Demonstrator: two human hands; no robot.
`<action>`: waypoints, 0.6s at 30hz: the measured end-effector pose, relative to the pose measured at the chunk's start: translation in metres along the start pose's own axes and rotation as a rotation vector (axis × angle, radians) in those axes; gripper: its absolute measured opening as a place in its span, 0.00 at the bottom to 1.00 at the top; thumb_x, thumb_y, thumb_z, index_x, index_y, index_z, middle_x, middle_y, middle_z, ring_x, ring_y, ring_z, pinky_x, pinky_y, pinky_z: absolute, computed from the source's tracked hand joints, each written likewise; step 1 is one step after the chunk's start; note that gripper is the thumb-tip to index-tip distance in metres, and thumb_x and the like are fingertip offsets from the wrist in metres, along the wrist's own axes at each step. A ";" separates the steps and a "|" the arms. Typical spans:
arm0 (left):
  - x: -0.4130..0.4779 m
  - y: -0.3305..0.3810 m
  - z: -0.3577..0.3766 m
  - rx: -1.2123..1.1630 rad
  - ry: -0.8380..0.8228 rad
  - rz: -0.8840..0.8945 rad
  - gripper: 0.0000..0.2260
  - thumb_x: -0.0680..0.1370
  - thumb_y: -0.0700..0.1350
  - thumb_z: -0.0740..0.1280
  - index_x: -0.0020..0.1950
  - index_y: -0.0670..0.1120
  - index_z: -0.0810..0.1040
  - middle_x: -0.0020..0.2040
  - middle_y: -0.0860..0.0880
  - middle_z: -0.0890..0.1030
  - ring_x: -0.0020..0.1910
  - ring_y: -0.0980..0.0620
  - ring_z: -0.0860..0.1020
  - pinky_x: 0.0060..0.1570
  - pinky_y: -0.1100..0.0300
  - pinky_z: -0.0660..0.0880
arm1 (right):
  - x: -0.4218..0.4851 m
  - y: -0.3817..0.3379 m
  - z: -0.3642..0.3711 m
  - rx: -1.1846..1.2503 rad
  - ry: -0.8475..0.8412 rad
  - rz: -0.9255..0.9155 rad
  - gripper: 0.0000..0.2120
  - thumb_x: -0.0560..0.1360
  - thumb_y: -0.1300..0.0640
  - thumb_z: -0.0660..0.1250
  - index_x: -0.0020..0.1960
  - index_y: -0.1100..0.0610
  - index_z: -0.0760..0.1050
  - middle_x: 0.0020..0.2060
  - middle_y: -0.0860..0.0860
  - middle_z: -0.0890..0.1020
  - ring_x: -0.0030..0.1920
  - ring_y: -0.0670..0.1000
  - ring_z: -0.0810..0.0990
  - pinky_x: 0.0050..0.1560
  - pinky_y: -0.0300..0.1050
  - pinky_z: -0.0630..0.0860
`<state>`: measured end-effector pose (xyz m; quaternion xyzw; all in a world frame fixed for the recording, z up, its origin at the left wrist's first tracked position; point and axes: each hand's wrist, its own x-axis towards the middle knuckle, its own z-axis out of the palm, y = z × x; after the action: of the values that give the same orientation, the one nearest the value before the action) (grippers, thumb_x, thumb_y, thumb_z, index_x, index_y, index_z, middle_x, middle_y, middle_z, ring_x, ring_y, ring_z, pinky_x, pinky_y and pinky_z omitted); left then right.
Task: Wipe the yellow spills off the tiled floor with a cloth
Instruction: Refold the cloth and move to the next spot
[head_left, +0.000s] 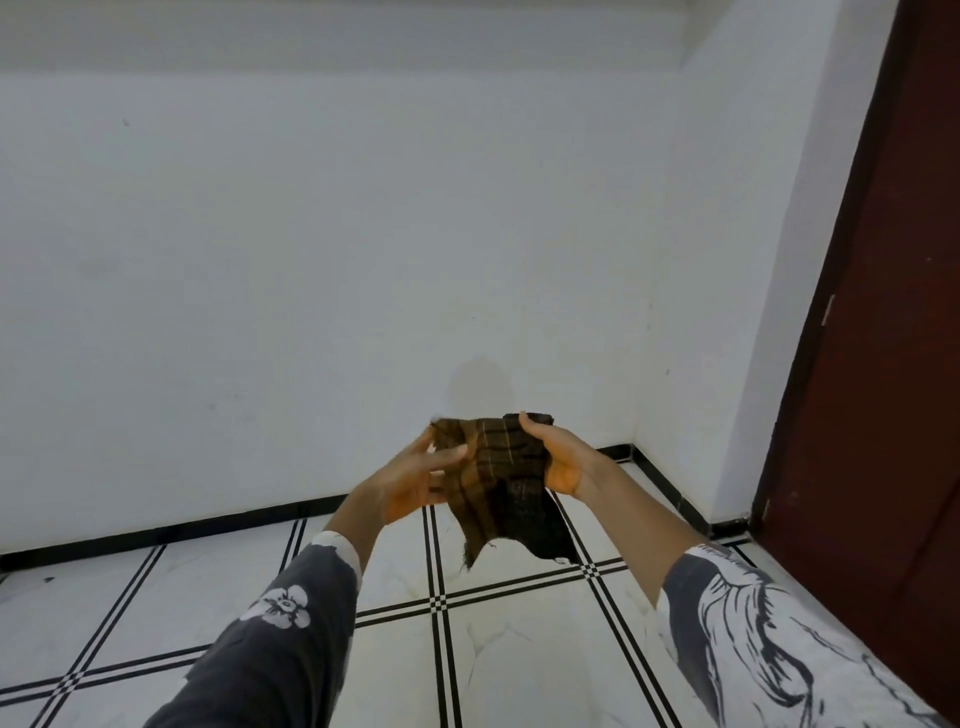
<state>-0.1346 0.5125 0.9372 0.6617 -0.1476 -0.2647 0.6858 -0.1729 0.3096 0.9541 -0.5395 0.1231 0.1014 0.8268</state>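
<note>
A brown checked cloth (506, 478) hangs in the air in front of me, above the white tiled floor (519, 649). My right hand (558, 457) grips its upper right edge, thumb over the top. My left hand (415, 480) pinches the upper left corner, with its other fingers spread under the fabric. The cloth's lower part dangles loose. A faint yellowish smear (415, 587) shows on the tile beside the striped joint below the cloth.
White walls meet in a corner at the back right, with a black skirting (208, 525) along the floor. A dark red door (883, 364) stands at the right. Black double lines cross the tiles. A small dark speck (49, 578) lies at far left.
</note>
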 end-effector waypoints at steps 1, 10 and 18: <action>0.001 0.007 -0.002 -0.033 0.064 0.014 0.16 0.74 0.44 0.70 0.61 0.50 0.75 0.53 0.43 0.82 0.51 0.46 0.82 0.47 0.53 0.79 | 0.000 -0.002 -0.004 -0.016 0.007 -0.012 0.13 0.78 0.51 0.62 0.51 0.60 0.77 0.46 0.57 0.82 0.48 0.55 0.80 0.44 0.49 0.77; 0.007 0.012 -0.020 -0.011 0.361 -0.076 0.18 0.71 0.42 0.74 0.58 0.39 0.77 0.48 0.43 0.81 0.47 0.47 0.79 0.44 0.56 0.76 | 0.000 0.001 -0.022 -0.308 0.211 0.013 0.15 0.71 0.62 0.71 0.54 0.68 0.75 0.44 0.57 0.80 0.41 0.52 0.79 0.46 0.48 0.78; 0.006 0.015 -0.026 0.007 0.342 -0.150 0.16 0.71 0.44 0.74 0.57 0.43 0.79 0.52 0.46 0.80 0.49 0.50 0.78 0.45 0.59 0.73 | 0.013 -0.006 -0.031 -0.637 0.418 -0.154 0.15 0.70 0.58 0.73 0.49 0.68 0.76 0.46 0.61 0.80 0.47 0.60 0.81 0.45 0.56 0.81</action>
<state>-0.1128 0.5303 0.9485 0.7086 0.0200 -0.1984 0.6768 -0.1618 0.2796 0.9429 -0.7859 0.2101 -0.0400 0.5803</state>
